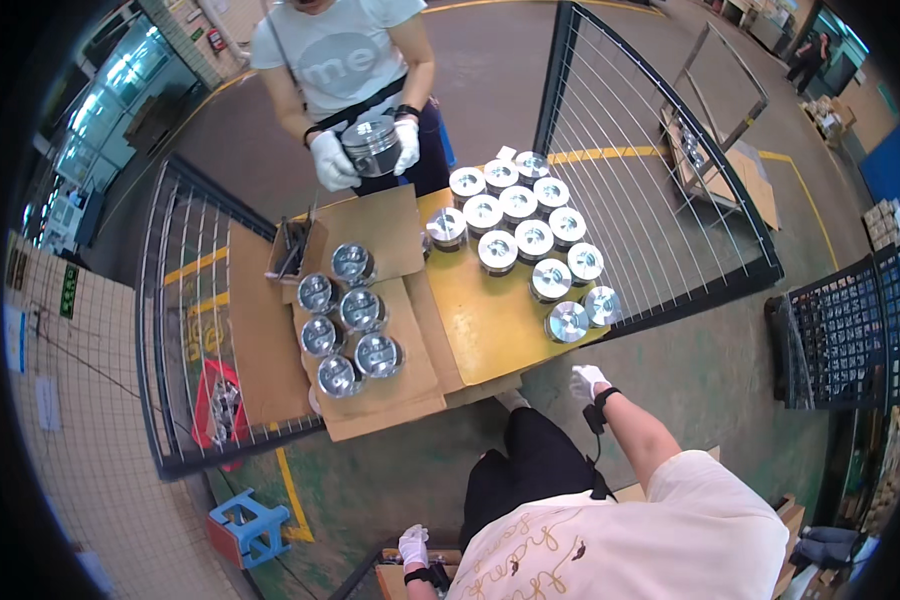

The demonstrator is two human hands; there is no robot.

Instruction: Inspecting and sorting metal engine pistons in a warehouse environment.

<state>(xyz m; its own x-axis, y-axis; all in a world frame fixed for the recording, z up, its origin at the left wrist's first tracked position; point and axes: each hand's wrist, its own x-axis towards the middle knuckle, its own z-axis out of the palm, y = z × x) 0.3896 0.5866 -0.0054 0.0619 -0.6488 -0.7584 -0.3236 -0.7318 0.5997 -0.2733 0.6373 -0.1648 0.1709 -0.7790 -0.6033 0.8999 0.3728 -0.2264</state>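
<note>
My right hand (pixel 587 382), in a white glove, is just off the near right corner of the yellow tabletop (pixel 485 335). Its fingers look curled, with nothing showing in them. Several metal pistons (pixel 568 322) stand on that tabletop, the closest one a short way above the hand. Down at the lower edge, my gloved left hand (pixel 413 545) is beside a cardboard box (pixel 394 580); its fingers are too small to read. Farther left, more pistons (pixel 378 355) rest on cardboard (pixel 410 300). Across the table a co-worker's white-gloved hands (pixel 335 165) hold another piston (pixel 372 146).
Black mesh panels (pixel 660 170) flank the table on both sides. A small box of dark tools (pixel 292 248) sits at its far left. Below left are a red basket (pixel 217 405) and a blue stool (pixel 250 528). A black crate (pixel 840 335) stands at right.
</note>
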